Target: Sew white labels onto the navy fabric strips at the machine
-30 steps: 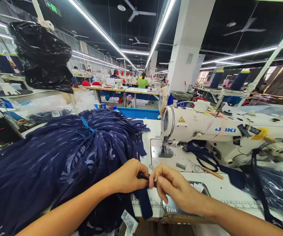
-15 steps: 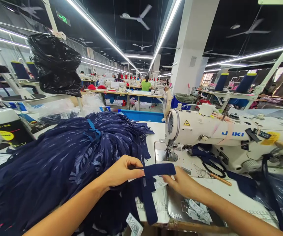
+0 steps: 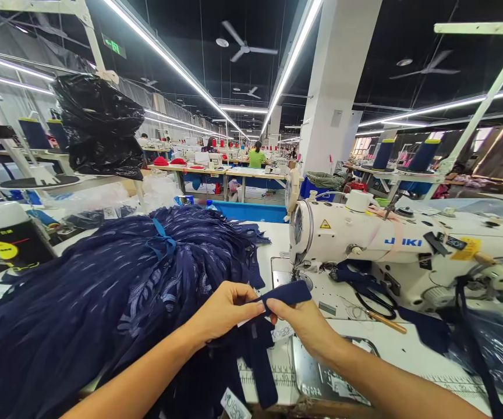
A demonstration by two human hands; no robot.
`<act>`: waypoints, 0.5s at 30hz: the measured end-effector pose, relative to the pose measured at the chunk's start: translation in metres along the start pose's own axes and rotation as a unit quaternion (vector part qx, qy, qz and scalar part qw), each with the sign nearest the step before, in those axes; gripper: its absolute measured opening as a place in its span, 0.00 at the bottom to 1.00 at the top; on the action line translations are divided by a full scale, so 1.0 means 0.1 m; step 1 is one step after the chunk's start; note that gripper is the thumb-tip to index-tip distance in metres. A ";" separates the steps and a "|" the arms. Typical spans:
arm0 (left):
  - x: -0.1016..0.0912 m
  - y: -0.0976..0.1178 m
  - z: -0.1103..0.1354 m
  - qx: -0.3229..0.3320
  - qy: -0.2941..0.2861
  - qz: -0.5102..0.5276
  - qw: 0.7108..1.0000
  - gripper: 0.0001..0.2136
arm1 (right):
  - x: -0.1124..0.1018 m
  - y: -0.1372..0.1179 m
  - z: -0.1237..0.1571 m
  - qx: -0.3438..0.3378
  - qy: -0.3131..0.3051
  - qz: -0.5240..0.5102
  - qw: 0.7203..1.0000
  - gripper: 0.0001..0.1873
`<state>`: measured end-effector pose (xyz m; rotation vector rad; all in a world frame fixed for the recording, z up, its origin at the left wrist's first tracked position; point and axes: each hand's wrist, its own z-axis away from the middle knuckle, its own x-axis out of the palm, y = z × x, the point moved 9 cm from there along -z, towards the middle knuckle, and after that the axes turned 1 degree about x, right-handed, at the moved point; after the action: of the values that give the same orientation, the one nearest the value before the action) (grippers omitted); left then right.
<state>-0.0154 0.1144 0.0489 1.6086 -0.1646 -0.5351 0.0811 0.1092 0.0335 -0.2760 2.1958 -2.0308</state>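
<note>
Between my two hands a navy fabric strip (image 3: 293,293) is stretched in front of the sewing machine (image 3: 356,233). My left hand (image 3: 220,311) pinches it between thumb and fingers at its left part. Close beside, my right hand (image 3: 308,329) grips the strip with the thumb on top, its free end sticking out up and right. A white printed label (image 3: 283,331) shows just below the right fingers. Another navy band (image 3: 264,372) hangs down toward the table edge. To the left lies a large heap of navy lace garments (image 3: 103,285) tied with a blue ribbon (image 3: 164,235).
Black-handled scissors (image 3: 378,302) and a wooden-handled tool (image 3: 386,322) lie under the machine arm. Loose labels (image 3: 345,387) rest at the table's front. A black-and-white spray can (image 3: 11,235) stands left. Plastic-wrapped navy fabric (image 3: 496,355) is at right. A person in green (image 3: 257,157) sits far ahead.
My right hand has shifted left along the strip, from its end to close by my left hand. The strip's free end now points up to the right. The camera view has shifted slightly.
</note>
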 end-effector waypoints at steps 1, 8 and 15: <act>0.00 -0.01 0.00 0.001 -0.004 -0.003 1.000 0.14 | -0.01 0.00 0.00 0.000 0.008 -0.002 1.000 0.16; -0.05 -0.08 0.00 -0.014 -0.017 -0.030 0.999 0.12 | -0.10 -0.02 -0.01 0.005 0.050 0.017 0.999 0.17; -0.06 -0.01 0.01 0.021 -0.012 -0.064 0.998 0.10 | -0.09 -0.07 0.05 -0.068 0.004 0.110 0.992 0.14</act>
<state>-0.0213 0.1157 0.0488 1.6619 -0.0914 -0.6532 0.0913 0.1063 0.0396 -0.0367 2.2605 -1.7751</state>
